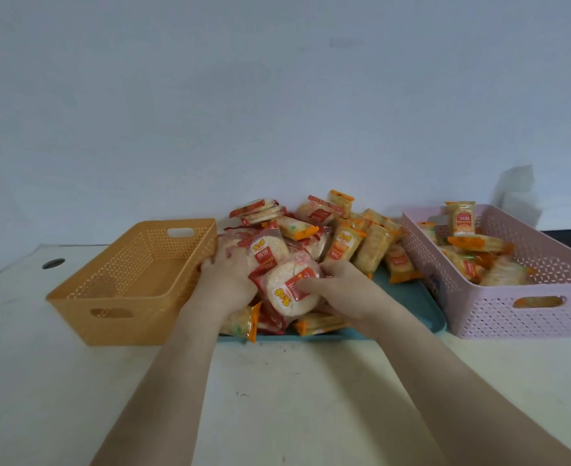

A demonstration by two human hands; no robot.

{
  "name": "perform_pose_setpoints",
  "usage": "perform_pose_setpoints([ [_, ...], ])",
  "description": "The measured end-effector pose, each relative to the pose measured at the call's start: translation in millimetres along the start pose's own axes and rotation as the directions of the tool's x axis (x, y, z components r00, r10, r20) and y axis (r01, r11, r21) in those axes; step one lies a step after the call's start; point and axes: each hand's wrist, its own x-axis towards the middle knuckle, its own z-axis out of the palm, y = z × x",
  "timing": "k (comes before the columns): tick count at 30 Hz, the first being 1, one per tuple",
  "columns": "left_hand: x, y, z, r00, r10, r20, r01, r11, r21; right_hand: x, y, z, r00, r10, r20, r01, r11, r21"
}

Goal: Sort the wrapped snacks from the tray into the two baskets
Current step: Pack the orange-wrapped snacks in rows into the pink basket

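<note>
A teal tray [421, 297] in the middle holds a heap of wrapped snacks [341, 237], round rice crackers in red wrappers and long ones in orange wrappers. My right hand [341, 284] pinches a round red-wrapped cracker [289, 292] at the front of the heap. My left hand [225, 280] lies on the heap's left side, gripping red-wrapped crackers [263, 248] there. The orange basket [116, 297] on the left holds nothing. The pink basket [526, 317] on the right contains several orange-wrapped snacks [475, 245].
Everything stands on a white table [294, 391] against a pale wall. A round cable hole [53, 263] lies at the far left of the table. A white box-like thing [519, 196] stands behind the pink basket.
</note>
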Motion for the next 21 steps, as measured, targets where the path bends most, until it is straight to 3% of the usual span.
perform_pose_setpoints([
  [3, -7, 8, 7, 0.991, 0.125, -0.058, -0.128, 0.990, -0.060, 5, -6, 0, 0.997, -0.063, -0.049, 0.034, 0.892, -0.451],
  [8, -10, 17, -8, 0.980, 0.172, -0.104, -0.200, 0.889, -0.411, 17, -13, -6, 0.999, -0.002, -0.038, -0.017, 0.868, -0.497],
  [11, -7, 10, -17, 0.990, 0.107, -0.090, -0.138, 0.644, -0.752, 25, -12, -7, 0.995, -0.019, -0.093, -0.006, 0.966, -0.259],
  [13, -5, 4, -17, 0.991, 0.018, -0.136, -0.122, 0.573, -0.810, 32, -9, -10, 0.991, -0.001, -0.131, 0.001, 1.000, 0.003],
  [14, -4, 4, -14, 0.983, -0.003, -0.186, -0.143, 0.626, -0.766, 34, -9, -10, 0.989, 0.017, -0.147, 0.005, 0.989, 0.150],
  [16, -1, 5, -6, 0.967, 0.044, -0.251, -0.174, 0.832, -0.526, 35, -9, -11, 0.987, 0.080, -0.141, -0.005, 0.884, 0.468],
  [18, 2, 9, 6, 0.976, 0.136, -0.169, -0.182, 0.939, -0.293, 35, -9, -8, 0.990, 0.126, -0.059, -0.050, 0.718, 0.694],
  [19, 3, 11, 8, 0.987, 0.139, -0.082, -0.156, 0.956, -0.249, 35, -8, -5, 0.990, 0.138, -0.026, -0.075, 0.675, 0.734],
  [21, 3, 13, 8, 0.993, 0.104, 0.047, -0.089, 0.964, -0.252, 36, -6, 3, 0.990, 0.140, 0.019, -0.111, 0.689, 0.716],
])
